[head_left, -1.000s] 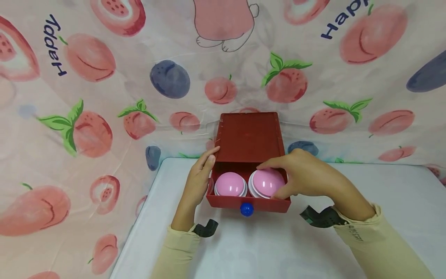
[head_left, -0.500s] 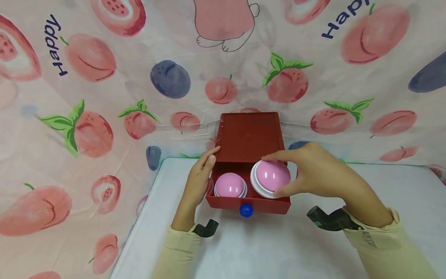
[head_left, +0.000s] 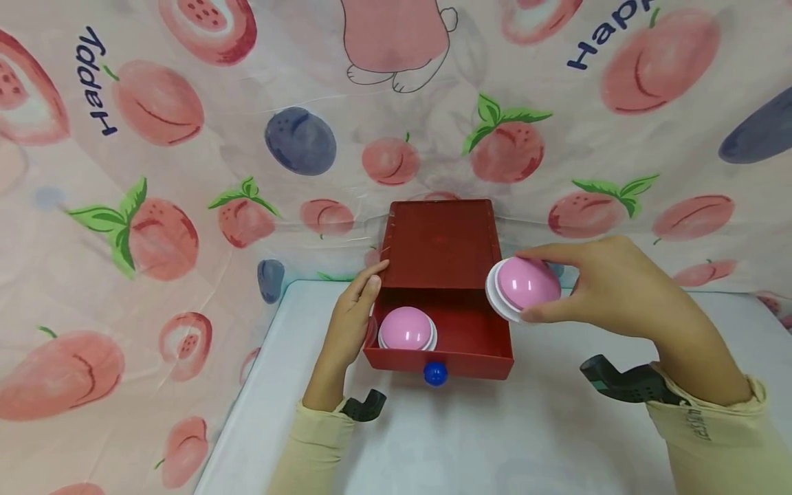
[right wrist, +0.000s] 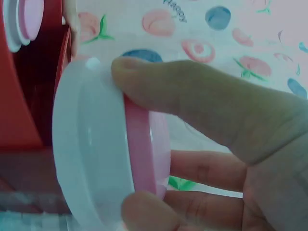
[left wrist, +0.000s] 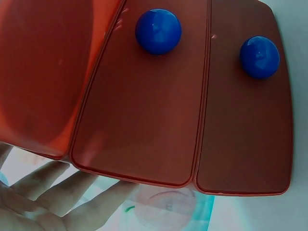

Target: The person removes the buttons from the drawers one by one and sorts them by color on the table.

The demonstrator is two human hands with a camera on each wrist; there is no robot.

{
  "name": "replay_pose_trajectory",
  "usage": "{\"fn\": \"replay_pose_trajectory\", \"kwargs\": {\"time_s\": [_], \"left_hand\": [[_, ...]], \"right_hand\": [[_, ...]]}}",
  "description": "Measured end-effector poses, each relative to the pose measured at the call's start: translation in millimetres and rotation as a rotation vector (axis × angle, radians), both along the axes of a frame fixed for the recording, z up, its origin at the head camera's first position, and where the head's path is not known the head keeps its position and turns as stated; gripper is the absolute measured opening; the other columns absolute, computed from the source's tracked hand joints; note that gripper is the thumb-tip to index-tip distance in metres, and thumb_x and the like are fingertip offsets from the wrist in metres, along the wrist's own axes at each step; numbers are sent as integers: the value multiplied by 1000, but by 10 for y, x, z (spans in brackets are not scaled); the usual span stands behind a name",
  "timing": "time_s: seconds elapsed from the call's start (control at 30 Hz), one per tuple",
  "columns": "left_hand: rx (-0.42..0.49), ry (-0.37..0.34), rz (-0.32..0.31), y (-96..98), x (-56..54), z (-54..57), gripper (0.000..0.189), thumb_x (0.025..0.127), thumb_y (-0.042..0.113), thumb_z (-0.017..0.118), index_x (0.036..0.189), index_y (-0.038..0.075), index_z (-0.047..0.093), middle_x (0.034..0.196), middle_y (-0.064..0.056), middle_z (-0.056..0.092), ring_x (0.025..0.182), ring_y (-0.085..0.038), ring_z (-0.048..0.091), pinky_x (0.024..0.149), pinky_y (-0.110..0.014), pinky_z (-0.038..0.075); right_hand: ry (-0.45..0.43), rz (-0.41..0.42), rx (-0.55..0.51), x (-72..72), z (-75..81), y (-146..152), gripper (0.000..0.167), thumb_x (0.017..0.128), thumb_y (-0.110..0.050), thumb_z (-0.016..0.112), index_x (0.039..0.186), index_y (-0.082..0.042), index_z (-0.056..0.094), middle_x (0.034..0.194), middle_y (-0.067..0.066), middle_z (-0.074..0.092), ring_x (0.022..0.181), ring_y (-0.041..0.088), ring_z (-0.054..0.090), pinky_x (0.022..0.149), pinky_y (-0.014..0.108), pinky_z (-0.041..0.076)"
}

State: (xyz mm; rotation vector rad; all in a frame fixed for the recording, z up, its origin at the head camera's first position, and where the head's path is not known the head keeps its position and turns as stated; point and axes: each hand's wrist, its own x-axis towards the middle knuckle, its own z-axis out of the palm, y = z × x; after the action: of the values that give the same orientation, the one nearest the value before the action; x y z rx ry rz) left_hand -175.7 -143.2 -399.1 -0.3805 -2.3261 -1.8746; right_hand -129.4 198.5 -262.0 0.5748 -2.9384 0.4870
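Observation:
A red chest of drawers [head_left: 442, 240] has its top drawer [head_left: 467, 363] pulled out, with a blue ball knob [head_left: 436, 373] on the front. My left hand [head_left: 351, 323] rests against the chest's left side, fingers extended. Between thumb and fingers, my right hand [head_left: 619, 289] grips a round pink-domed, white-based container [head_left: 527, 283], raised at the drawer's right edge. The right wrist view shows the thumb on the container's white rim. A second pink-domed container [head_left: 405, 328] sits in the left half of the drawer.
Lower drawer fronts [left wrist: 139, 110] with blue knobs [left wrist: 260, 57] show in the left wrist view. The chest stands on a white table [head_left: 433, 440], close to a fruit-printed cloth [head_left: 235, 151] hanging behind and to the left.
My right hand has lifted the right-hand container out of the drawer and carried it up and to the right. My left hand stays against the chest.

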Motion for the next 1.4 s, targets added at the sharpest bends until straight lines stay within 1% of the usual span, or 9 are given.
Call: {"fn": "replay_pose_trajectory", "kwargs": {"time_s": [0.17,0.37,0.53,0.63,0.77,1.03,1.2,1.3,1.4], "left_hand": [[2,-5,-4,4,3,2,39,108,41,46,145,31,56,151,1,52,141,-22,48,120,-50,37],[5,-4,-1,7,4,10,40,108,40,47,145,30,56,151,0,52,142,-23,48,120,-51,37],[4,-5,4,7,6,7,40,109,40,47,146,29,56,151,-1,52,142,-23,48,120,-51,37],[2,-4,5,8,7,8,40,109,40,46,146,29,56,151,-1,52,142,-23,48,120,-51,37],[-2,-1,9,7,7,4,40,109,40,46,145,30,56,151,-1,52,141,-23,48,119,-51,38],[-18,2,15,8,10,8,40,109,41,46,145,31,56,151,1,52,141,-23,48,119,-50,39],[-24,1,16,7,11,11,40,109,42,45,146,32,56,152,1,52,142,-23,48,119,-51,39],[-22,1,14,4,7,6,40,108,42,45,146,32,56,152,1,52,142,-23,48,119,-51,39],[-21,1,14,1,5,2,40,108,43,45,145,33,56,152,2,52,142,-22,48,119,-51,38]], "right_hand": [[-66,-107,6,-51,-71,196,93,64,-74,84,141,-26,63,115,12,74,98,30,61,60,32,53],[-78,-147,13,-118,-203,357,97,63,-75,83,141,-19,64,117,19,72,99,34,59,58,32,50],[-132,-158,-2,-193,-360,446,98,63,-74,84,139,-16,64,107,16,73,93,32,57,56,31,48],[-177,-161,-15,-250,-481,493,96,65,-72,85,139,-15,64,92,9,73,81,25,61,57,31,47],[-229,-166,-20,-327,-654,538,94,68,-71,83,140,-13,63,82,1,71,67,15,62,57,31,46],[-258,-172,-33,-419,-1020,560,95,69,-69,84,140,-9,62,103,14,73,65,13,63,57,30,50],[-233,-173,-40,-467,-1252,555,90,70,-62,87,137,-7,64,106,15,73,66,13,63,58,31,51],[-216,-178,-41,-496,-1387,549,87,70,-58,89,136,-7,65,102,13,73,68,15,62,58,32,51],[-225,-184,-59,-512,-1512,537,86,69,-55,90,136,-7,65,104,12,73,70,16,63,59,33,53]]}}
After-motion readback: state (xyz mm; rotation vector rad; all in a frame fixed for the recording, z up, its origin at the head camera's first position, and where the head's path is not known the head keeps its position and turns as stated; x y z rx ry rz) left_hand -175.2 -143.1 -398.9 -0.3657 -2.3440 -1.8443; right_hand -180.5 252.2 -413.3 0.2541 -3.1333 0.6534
